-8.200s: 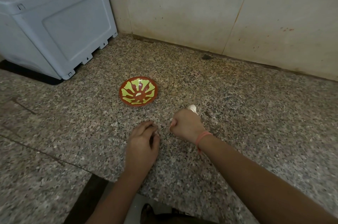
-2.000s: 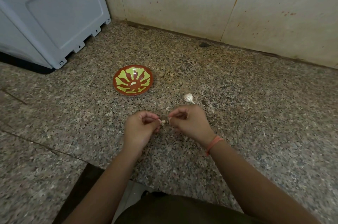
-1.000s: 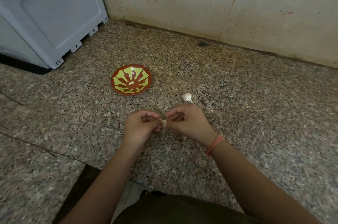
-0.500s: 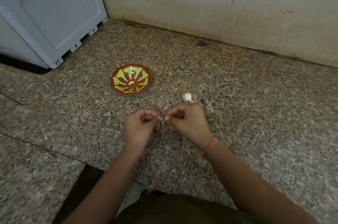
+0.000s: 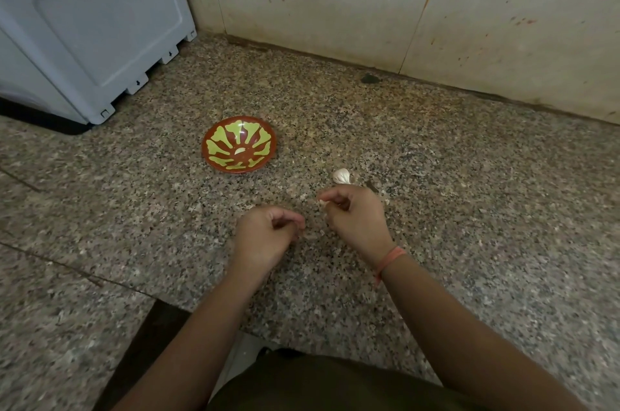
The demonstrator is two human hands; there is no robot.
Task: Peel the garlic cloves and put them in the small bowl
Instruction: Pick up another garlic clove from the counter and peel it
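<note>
**A:** Where's the garlic right now?

**B:** The right hand [image 5: 355, 221] has thumb and forefinger pinched together on a small pale bit [image 5: 321, 202]. I take that for the clove, though it could be skin. It's too small to give a long axis. The bulb [image 5: 341, 175] lies on the counter [image 5: 469, 209] at 12 o'clock from that hand, just past the knuckles.

**A:** And the left hand?

**B:** The left hand [image 5: 265, 236] is apart from the right, at its 8 o'clock, fingers curled in toward the thumb. I can't tell whether they grip anything.

**A:** The bowl?

**B:** The bowl [image 5: 219, 155] sits upright at about 10 o'clock from the right fingertips and 11 o'clock from the left hand. A peeled clove [image 5: 240, 151] lies at its middle.

**A:** So which way does the move go?

**B:** If that bit is a bare clove, my guess is up and leftward, a short carry toward 10 o'clock. The left hand is slightly nearer the bowl, but the right one has the piece and its path is open. The left hand sits below that line, not across it.

**A:** Anything to watch?

**B:** The bowl is shallow, so a drop near the rim might bounce out. A few skin scraps [image 5: 325, 216] lie beside the right hand.
</note>
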